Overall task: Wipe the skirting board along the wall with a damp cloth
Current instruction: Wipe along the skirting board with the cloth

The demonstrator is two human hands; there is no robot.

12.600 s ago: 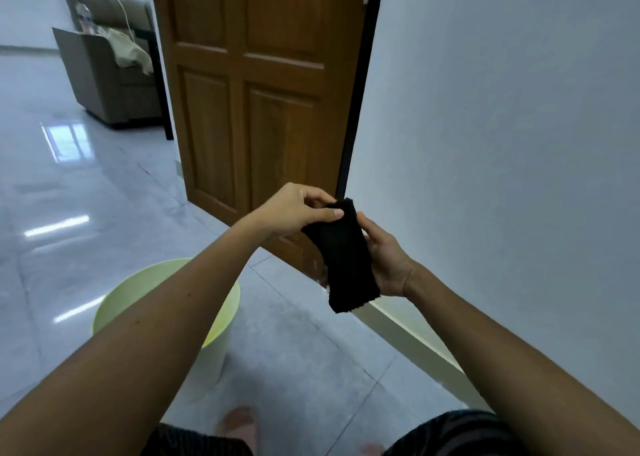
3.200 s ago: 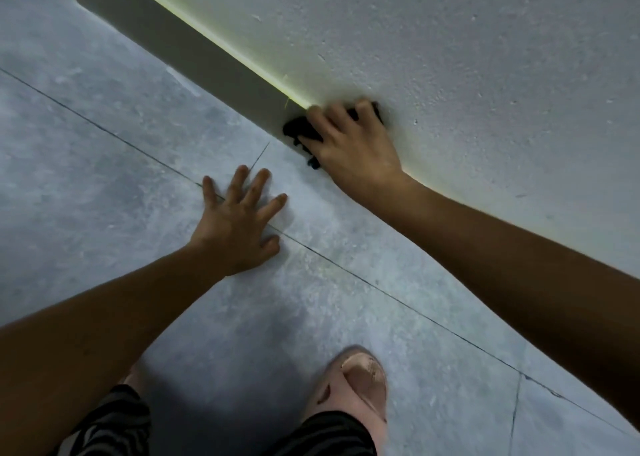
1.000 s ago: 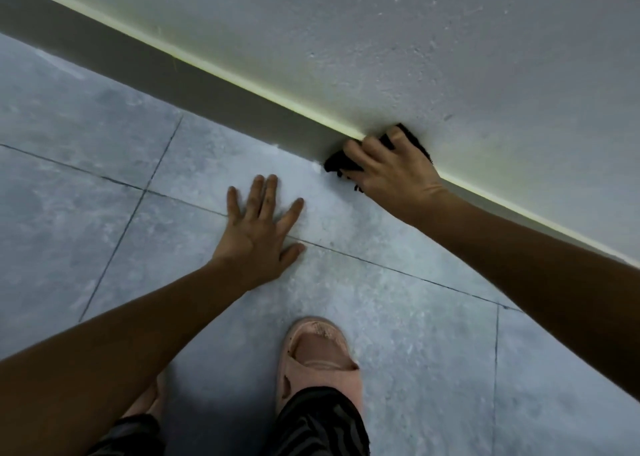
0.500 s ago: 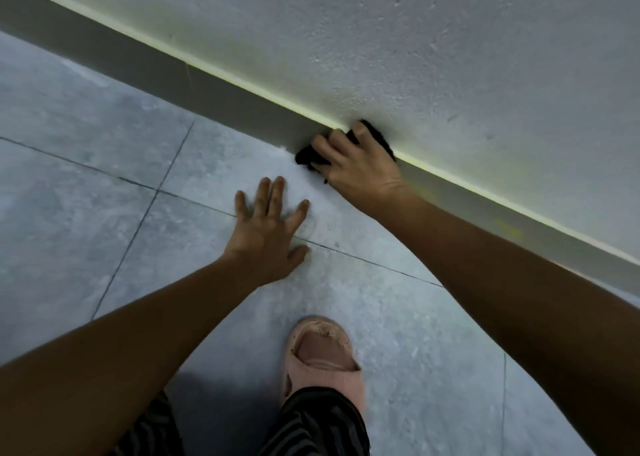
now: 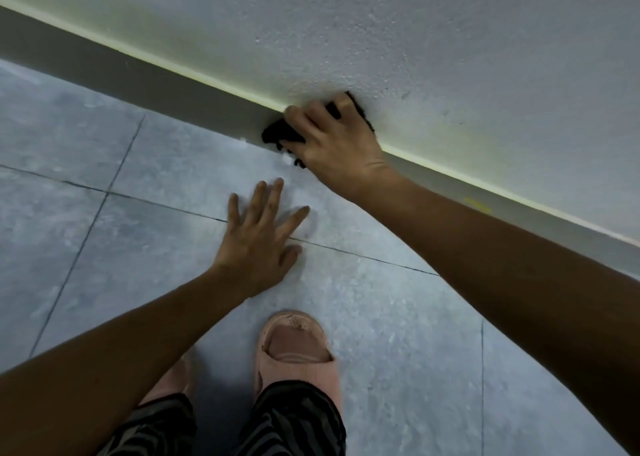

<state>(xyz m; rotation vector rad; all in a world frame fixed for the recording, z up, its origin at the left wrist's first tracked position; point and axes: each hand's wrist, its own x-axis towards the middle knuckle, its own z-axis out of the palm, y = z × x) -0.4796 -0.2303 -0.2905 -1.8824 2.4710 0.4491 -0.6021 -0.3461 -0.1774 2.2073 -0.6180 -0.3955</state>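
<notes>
A grey skirting board (image 5: 166,85) runs diagonally from upper left to lower right at the foot of a textured white wall (image 5: 415,40). My right hand (image 5: 332,140) presses a black cloth (image 5: 280,134) flat against the board; the cloth shows to the left of my fingers and behind them, most of it hidden under the hand. My left hand (image 5: 259,237) lies flat on the grey floor tiles (image 5: 104,248) with fingers spread, holding nothing, a short way in front of the board.
My foot in a pink slipper (image 5: 294,348) stands just behind the left hand, with striped trousers (image 5: 291,417) at the bottom edge. Dark grout lines cross the tiles. A small yellow mark (image 5: 478,204) sits on the board to the right.
My right hand and the cloth have slid back and forth along the board over the last second, now a little to the right of half a second ago. The left hand stays planted.
</notes>
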